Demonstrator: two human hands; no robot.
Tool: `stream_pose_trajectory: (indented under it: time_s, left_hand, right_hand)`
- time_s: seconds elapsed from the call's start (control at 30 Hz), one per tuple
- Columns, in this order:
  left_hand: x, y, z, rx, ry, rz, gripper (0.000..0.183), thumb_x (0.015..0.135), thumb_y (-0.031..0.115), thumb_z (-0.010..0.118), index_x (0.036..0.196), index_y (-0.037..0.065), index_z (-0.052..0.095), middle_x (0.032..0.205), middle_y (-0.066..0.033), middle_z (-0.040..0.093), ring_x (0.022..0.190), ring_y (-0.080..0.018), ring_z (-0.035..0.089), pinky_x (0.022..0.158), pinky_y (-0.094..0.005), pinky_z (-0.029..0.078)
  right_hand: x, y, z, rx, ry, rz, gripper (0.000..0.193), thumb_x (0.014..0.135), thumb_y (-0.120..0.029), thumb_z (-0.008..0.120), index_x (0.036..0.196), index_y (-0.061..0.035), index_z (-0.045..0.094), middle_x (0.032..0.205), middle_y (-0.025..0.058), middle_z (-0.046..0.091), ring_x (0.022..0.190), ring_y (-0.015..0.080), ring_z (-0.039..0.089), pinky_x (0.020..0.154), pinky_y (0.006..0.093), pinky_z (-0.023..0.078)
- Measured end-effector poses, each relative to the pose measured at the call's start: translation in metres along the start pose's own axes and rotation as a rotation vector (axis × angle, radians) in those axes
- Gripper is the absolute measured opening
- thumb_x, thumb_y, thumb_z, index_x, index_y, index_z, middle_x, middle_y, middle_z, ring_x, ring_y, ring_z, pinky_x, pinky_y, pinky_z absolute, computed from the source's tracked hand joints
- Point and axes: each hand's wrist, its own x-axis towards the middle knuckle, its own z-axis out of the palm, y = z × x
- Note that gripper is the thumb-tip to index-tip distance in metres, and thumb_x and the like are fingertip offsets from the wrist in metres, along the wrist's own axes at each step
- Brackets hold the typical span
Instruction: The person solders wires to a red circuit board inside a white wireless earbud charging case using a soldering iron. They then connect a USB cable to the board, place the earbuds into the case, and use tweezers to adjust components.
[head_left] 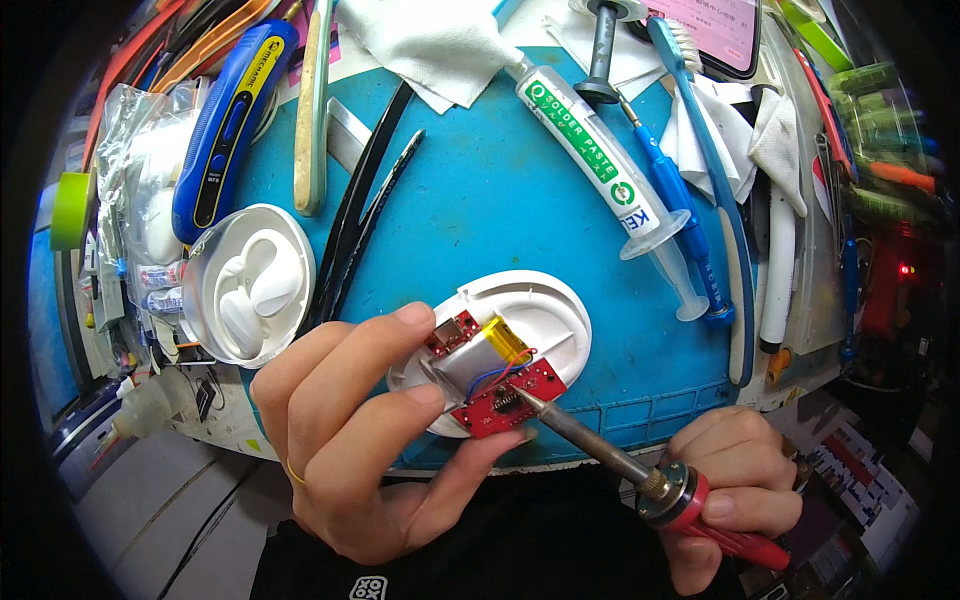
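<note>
My left hand (370,430) is closed around the near left edge of a white oval plastic shell (555,300), fingers and thumb gripping it with the electronics inside. A red circuit board (520,400) lies at the shell's near side, and a smaller red board (453,333) sits by my fingertips. Between them rests a silver battery (475,362) with yellow tape at one end; thin red and blue wires run from it to the larger board. My right hand (740,480) wraps the red handle of a soldering iron (610,455), its tip touching or just over the larger board.
A blue work mat (440,200) covers the bench. Left stand a white earbud case (250,290), black tweezers (365,200) and a blue-yellow tool (235,125). Right lie a solder paste syringe (590,150), a blue screwdriver (680,190) and a toothbrush (715,170). White cloths (430,45) are behind.
</note>
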Motion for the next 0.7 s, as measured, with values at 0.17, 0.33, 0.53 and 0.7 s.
stream_pose_trajectory:
  time_s: [0.17, 0.33, 0.53, 0.7]
  left_hand:
    - [0.0008, -0.0025, 0.0001, -0.043, -0.003, 0.017, 0.069, 0.082, 0.036, 0.091, 0.129, 0.008, 0.048, 0.132, -0.0254, 0.064, 0.114, -0.0357, 0.066, 0.099, -0.0476, 0.052]
    - [0.0000, -0.0011, 0.0022, -0.054, 0.011, -0.012, 0.070, 0.082, 0.036, 0.092, 0.129, 0.009, 0.048, 0.132, -0.0257, 0.064, 0.114, -0.0366, 0.066, 0.099, -0.0486, 0.053]
    - [0.0000, -0.0013, 0.0001, -0.048, -0.002, -0.009, 0.068, 0.082, 0.036, 0.091, 0.127, 0.008, 0.048, 0.132, -0.0261, 0.064, 0.114, -0.0370, 0.066, 0.100, -0.0490, 0.053]
    - [0.0000, -0.0018, 0.0005, -0.040, 0.004, 0.011, 0.068, 0.082, 0.036, 0.091, 0.127, 0.008, 0.049, 0.131, -0.0262, 0.064, 0.114, -0.0371, 0.066, 0.100, -0.0491, 0.053]
  right_hand:
    - [0.0002, 0.0011, 0.0011, -0.019, 0.004, -0.020, 0.032, 0.095, -0.012, 0.071, 0.118, 0.0032, 0.054, 0.089, 0.0182, 0.063, 0.066, 0.0260, 0.059, 0.057, 0.0385, 0.053]
    - [0.0007, 0.0017, 0.0016, -0.027, 0.001, -0.020, 0.032, 0.096, -0.013, 0.071, 0.117, 0.0028, 0.054, 0.088, 0.0178, 0.063, 0.065, 0.0261, 0.058, 0.057, 0.0386, 0.053]
    - [0.0017, -0.0008, 0.0021, -0.041, 0.000, 0.003, 0.031, 0.096, -0.014, 0.071, 0.117, 0.0023, 0.054, 0.089, 0.0176, 0.064, 0.065, 0.0266, 0.059, 0.058, 0.0390, 0.054]
    - [0.0025, -0.0018, 0.0012, -0.037, -0.014, 0.017, 0.032, 0.095, -0.013, 0.071, 0.117, 0.0021, 0.054, 0.089, 0.0175, 0.064, 0.066, 0.0265, 0.059, 0.058, 0.0391, 0.054]
